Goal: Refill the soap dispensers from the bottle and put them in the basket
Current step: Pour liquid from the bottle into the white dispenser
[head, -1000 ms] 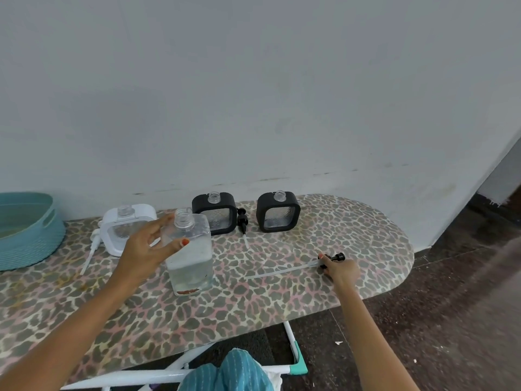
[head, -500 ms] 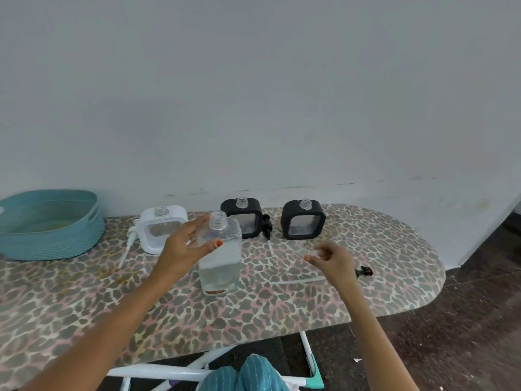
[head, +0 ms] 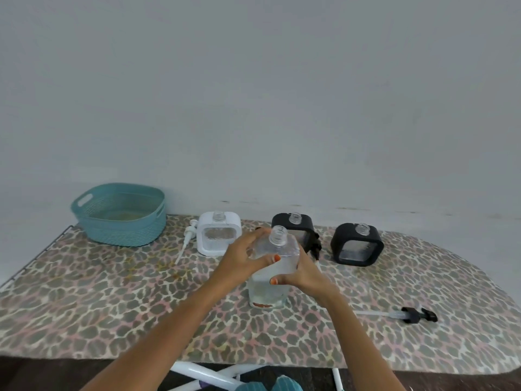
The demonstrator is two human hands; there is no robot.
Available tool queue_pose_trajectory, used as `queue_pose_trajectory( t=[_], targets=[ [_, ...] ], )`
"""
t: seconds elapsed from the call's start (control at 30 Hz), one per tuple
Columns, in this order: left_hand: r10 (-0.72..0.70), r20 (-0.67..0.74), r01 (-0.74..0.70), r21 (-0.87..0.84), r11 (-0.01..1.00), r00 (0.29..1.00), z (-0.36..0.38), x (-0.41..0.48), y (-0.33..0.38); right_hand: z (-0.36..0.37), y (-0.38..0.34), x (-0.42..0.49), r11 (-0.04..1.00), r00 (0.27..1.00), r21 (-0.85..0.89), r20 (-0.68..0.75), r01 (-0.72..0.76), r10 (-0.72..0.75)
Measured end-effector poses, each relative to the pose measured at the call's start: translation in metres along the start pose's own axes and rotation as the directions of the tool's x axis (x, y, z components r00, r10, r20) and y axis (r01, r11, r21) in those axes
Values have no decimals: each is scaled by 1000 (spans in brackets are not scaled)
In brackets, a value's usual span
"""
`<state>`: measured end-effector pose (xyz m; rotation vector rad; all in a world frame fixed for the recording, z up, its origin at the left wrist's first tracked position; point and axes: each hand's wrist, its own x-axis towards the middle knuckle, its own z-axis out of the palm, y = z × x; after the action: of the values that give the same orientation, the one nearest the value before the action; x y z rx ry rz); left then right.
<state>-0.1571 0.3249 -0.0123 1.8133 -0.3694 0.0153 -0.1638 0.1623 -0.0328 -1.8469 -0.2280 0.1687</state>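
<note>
1. The clear bottle [head: 267, 290] stands on the leopard-print board [head: 112, 306], near the middle. Its threaded neck is uncapped and there is clear liquid inside.
2. The left hand [head: 242, 259] grasps the bottle's shoulder, thumb across the front, fingers curled round the far side.
3. The right hand [head: 306, 275] clasps the bottle's right side lower down — thumb on the front face, fingers wrapped behind.
4. Behind the bottle, three uncapped dispensers stand in a row: a white dispenser [head: 218, 235], a black dispenser [head: 294, 222] partly hidden by the bottle, and a second black dispenser [head: 356, 245] to the right.
5. A white pump [head: 187, 235] lies just left of the white dispenser. A black pump [head: 315, 245] sits beside the middle one, and another black pump [head: 414, 314] lies well apart on the right.
6. The teal basket [head: 121, 221] sits at the far left — none of the dispensers is in it.
</note>
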Motion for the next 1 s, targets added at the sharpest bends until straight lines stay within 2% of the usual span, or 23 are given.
queue_pose_trajectory(
  t=[0.1,0.17,0.23,0.27,0.37,0.43,0.53,0.8,1.0],
  targets=[
    [3,100,1,-42,999,995,-6,-2,-9,7,7,2,999,999,28,-29,19,-18],
    [9,93,0,-103,995,996,-14,-4,-15,8,12,3,1000,998,21,-55,14,-12],
    [-5,-17,3,-116,993,1000,-24,-5,-23,7,18,5,1000,998,21,-65,-11,12],
    [-11,-121,0,-98,995,993,-31,-3,-28,7,21,6,1000,998,18,-64,-23,24],
    [21,-427,11,72,997,904,-58,9,-46,7,22,7,999,997,6,-65,-35,36],
    [36,-477,80,220,972,878,-77,21,-62,9,21,7,999,996,37,-76,-39,42],
    [-79,-421,217,291,932,903,-95,40,-84,10,21,7,997,996,70,-79,-43,48],
    [-289,-153,321,262,910,945,-106,76,-104,10,24,8,992,997,119,-67,-36,45],
    [-285,-166,311,162,937,944,-107,75,-99,11,24,9,987,995,133,-36,-86,91]
  ],
)
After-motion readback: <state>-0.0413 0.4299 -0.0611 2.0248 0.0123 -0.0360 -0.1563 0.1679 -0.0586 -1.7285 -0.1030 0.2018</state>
